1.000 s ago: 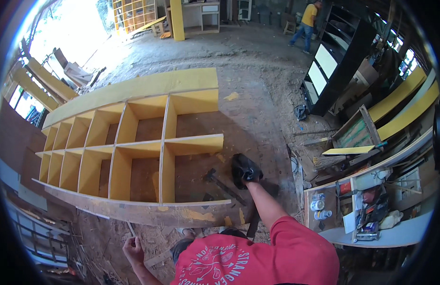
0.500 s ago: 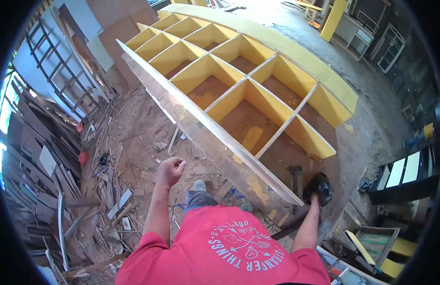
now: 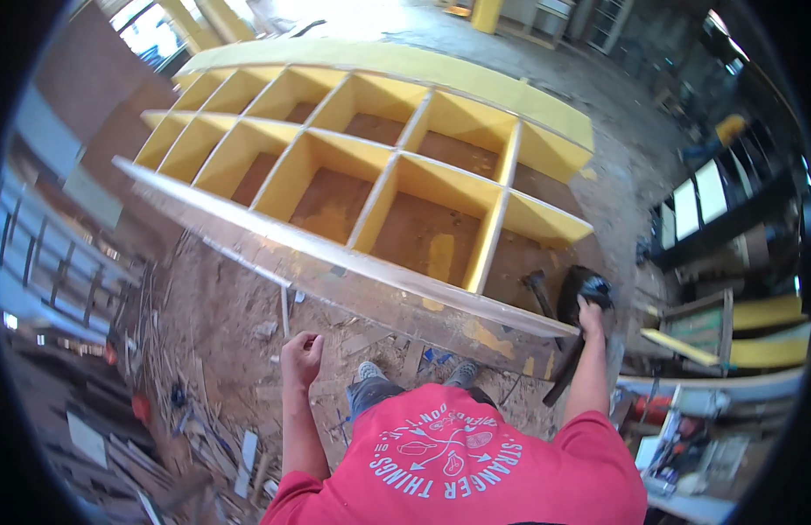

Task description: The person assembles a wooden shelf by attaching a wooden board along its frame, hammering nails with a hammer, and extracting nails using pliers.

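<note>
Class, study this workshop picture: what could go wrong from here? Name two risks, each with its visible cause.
The dark, long-handled hammer lies close beside the shiny black plastic bag at the right hand, so the bag might snag it. Loose brown wooden scraps lie around the feet, so a step could cause tripping.

Dirt floor (image 3: 208, 280) strewn with wood scraps (image 3: 248, 459), 1 black cabinet (image 3: 747, 219) at right, bright opening (image 3: 151, 37) upper left

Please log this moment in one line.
left hand: curled; right hand: touching black plastic bag; dark hammer: beside bag; yellow wooden grid: ahead
</note>
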`<control>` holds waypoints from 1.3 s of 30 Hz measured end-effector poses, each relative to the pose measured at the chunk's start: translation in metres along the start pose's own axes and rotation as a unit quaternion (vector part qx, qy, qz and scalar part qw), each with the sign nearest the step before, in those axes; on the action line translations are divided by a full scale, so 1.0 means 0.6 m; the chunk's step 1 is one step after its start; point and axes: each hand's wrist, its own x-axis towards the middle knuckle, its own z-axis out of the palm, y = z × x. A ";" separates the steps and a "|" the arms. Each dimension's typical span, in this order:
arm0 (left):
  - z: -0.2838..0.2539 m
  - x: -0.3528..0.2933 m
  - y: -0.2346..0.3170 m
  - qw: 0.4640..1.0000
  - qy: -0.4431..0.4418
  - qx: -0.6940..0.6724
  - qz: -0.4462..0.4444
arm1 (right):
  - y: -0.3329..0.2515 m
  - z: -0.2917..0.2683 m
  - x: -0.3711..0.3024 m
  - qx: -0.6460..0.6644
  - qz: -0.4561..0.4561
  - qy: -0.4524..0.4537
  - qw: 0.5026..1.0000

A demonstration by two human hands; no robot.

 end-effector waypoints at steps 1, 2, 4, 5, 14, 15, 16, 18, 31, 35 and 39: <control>0.015 0.020 0.014 0.999 -0.014 -0.039 0.015 | 0.039 -0.019 0.021 -0.003 -0.108 0.034 0.994; 0.037 0.039 0.033 0.997 -0.043 -0.046 0.043 | 0.071 -0.046 0.045 -0.019 -0.059 0.034 0.998; 0.066 0.049 0.068 0.995 -0.059 -0.069 0.043 | 0.011 -0.002 -0.023 0.071 -0.013 -0.010 0.997; 0.091 0.059 0.113 0.992 -0.079 -0.045 0.091 | 0.000 -0.007 -0.048 0.074 -0.098 0.002 0.992; 0.414 -0.036 0.452 0.866 -0.216 0.045 0.448 | -0.012 -0.070 -0.119 0.096 -0.199 -0.039 0.974; 0.454 -0.061 0.480 0.850 -0.230 0.049 0.471 | -0.014 -0.089 -0.135 0.135 -0.186 -0.048 0.972; 0.495 -0.087 0.506 0.833 -0.242 0.052 0.494 | -0.001 -0.111 -0.142 0.152 -0.173 -0.059 0.971; 0.558 -0.123 0.535 0.807 -0.267 0.059 0.524 | 0.011 -0.164 -0.175 0.124 -0.211 -0.047 0.969; 0.648 -0.143 0.482 0.820 -0.132 0.234 0.505 | 0.296 -0.347 -0.427 0.185 -0.083 0.101 0.974; 0.651 -0.140 0.484 0.828 -0.107 0.220 0.505 | 0.369 -0.423 -0.497 0.181 -0.085 0.131 0.971; 0.655 -0.147 0.497 0.823 -0.112 0.233 0.506 | 0.445 -0.550 -0.518 0.163 -0.040 0.226 0.960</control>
